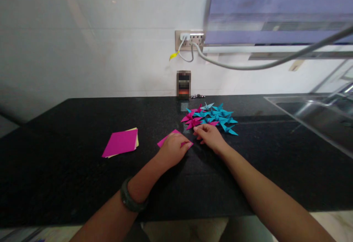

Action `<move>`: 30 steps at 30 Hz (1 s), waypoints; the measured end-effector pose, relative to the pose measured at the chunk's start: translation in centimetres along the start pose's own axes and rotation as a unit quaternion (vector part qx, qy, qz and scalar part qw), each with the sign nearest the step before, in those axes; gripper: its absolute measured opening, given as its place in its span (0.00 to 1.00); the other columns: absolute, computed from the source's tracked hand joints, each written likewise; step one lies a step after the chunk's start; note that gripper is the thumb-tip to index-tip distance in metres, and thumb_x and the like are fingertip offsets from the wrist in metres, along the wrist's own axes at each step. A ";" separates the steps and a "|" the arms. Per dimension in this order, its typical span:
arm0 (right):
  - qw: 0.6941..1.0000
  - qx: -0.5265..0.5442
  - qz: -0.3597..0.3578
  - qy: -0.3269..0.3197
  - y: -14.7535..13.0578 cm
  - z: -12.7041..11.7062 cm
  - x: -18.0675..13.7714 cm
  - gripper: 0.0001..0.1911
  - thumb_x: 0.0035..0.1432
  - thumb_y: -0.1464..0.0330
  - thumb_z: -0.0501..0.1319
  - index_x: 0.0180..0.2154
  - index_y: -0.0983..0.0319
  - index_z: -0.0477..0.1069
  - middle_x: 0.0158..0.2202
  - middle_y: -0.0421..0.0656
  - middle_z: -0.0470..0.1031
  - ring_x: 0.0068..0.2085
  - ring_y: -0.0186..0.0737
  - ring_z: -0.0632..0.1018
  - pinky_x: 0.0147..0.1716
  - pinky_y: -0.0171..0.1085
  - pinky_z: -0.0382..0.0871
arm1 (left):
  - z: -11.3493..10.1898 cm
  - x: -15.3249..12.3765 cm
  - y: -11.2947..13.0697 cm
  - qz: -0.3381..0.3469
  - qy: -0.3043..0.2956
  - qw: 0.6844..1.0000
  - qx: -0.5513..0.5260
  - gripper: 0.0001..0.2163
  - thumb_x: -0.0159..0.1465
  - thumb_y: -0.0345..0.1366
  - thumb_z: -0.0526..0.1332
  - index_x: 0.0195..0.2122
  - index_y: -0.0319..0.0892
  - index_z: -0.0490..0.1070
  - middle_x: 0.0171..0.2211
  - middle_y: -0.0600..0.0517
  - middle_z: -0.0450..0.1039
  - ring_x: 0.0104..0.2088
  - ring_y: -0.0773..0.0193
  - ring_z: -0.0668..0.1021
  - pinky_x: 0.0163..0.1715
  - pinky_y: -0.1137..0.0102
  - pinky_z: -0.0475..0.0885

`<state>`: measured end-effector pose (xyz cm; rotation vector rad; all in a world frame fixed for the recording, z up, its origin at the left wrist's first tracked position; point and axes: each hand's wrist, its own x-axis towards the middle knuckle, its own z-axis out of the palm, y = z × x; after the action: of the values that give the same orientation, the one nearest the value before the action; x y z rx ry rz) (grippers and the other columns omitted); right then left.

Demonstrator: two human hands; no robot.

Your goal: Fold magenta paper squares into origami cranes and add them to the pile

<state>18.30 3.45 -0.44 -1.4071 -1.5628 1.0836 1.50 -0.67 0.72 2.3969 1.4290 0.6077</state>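
Observation:
My left hand (173, 150) lies flat on a magenta paper sheet (167, 139) in the middle of the black counter (82, 183), fingers pressing it down. My right hand (209, 136) rests just to the right of that sheet with its fingers curled, fingertips near the sheet's right corner; what they pinch, if anything, is hidden. Behind both hands lies a pile of folded paper shapes (212, 118), several blue and several magenta. A dark bracelet (129, 199) sits on my left wrist.
A small stack of square papers (121, 143), magenta on top, lies to the left. A small dark box (183, 84) stands against the wall under a socket strip (190, 39) with cables. A steel sink (317, 117) is at the right.

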 end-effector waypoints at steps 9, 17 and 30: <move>0.950 -0.286 -0.118 -0.033 0.2 1.6 -1.0 0.15 0.50 0.59 0.60 0.35 0.62 0.71 0.33 0.44 0.72 0.31 0.34 0.71 0.30 0.33 0.61 | -1.3 -1.3 -2.0 -0.232 -0.078 0.956 0.162 0.41 0.45 0.56 0.61 0.56 0.36 0.58 0.54 0.33 0.61 0.53 0.38 0.63 0.45 0.52 0.61; 0.953 -0.277 -0.111 -0.044 0.4 1.4 -0.9 0.13 0.52 0.60 0.59 0.35 0.62 0.71 0.31 0.42 0.72 0.30 0.34 0.70 0.28 0.32 0.60 | -2.6 -1.2 -3.1 -0.204 -0.090 0.963 0.149 0.38 0.43 0.53 0.64 0.53 0.35 0.62 0.47 0.35 0.65 0.47 0.44 0.69 0.43 0.61 0.64; 0.980 -0.037 -0.153 -0.119 -0.5 2.1 -1.6 0.12 0.48 0.62 0.62 0.32 0.64 0.72 0.21 0.36 0.66 0.22 0.29 0.63 0.22 0.30 0.57 | -0.5 -0.3 -2.9 -0.003 0.180 0.981 -0.074 0.10 0.59 0.39 0.56 0.28 0.42 0.74 0.31 0.49 0.69 0.36 0.62 0.71 0.40 0.65 0.66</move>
<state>16.32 1.62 -0.77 -1.0644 -1.9348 1.0423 -1.15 0.43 -0.19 2.2446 1.4617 1.1516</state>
